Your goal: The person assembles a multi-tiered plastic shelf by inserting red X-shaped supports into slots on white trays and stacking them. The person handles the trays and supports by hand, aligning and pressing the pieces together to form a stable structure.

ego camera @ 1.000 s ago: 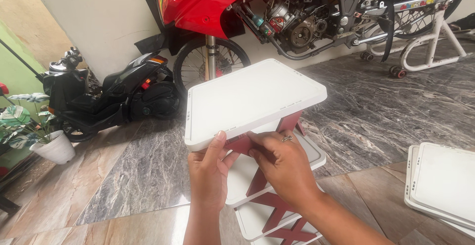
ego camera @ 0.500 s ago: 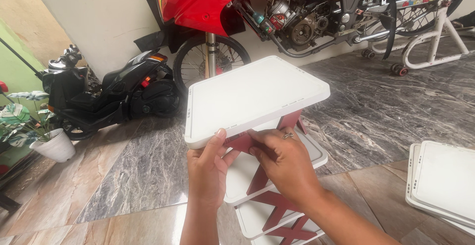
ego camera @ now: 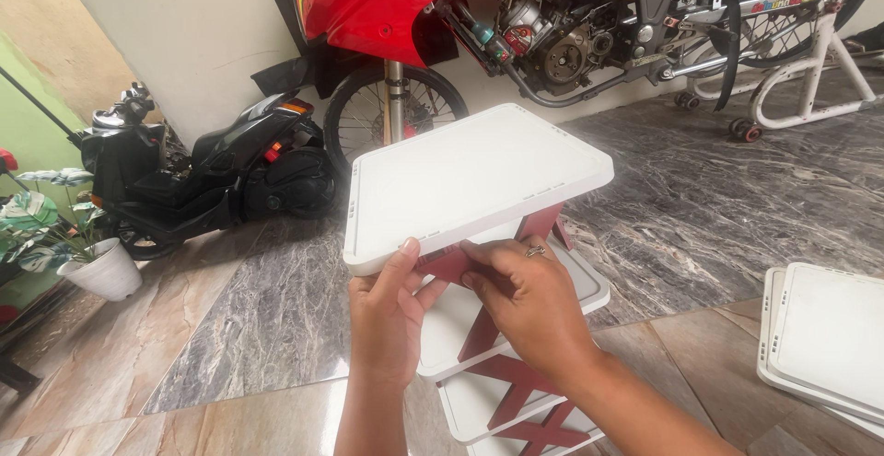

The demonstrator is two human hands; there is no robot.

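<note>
My fingers (ego camera: 412, 255) of the left hand (ego camera: 387, 322) clamp the white shelf panel's (ego camera: 474, 180) near edge, long axis running away rightward, while the nearer right hand (ego camera: 525, 304) pinches the maroon brace (ego camera: 451, 264) just beneath.

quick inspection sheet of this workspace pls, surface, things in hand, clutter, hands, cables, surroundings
surface: marbled tile floor, glossy
job's things: white shelf panel tilted atop a rack with dark red cross supports; lower white shelves beneath
clutter: stacked spare white panels at right
grippers: left hand thumb on the panel's near edge; right hand, ring on one finger, at the red support under it
cables: nothing seen loose
surroundings: red motorcycle, black scooter, potted plant, white stand
</note>
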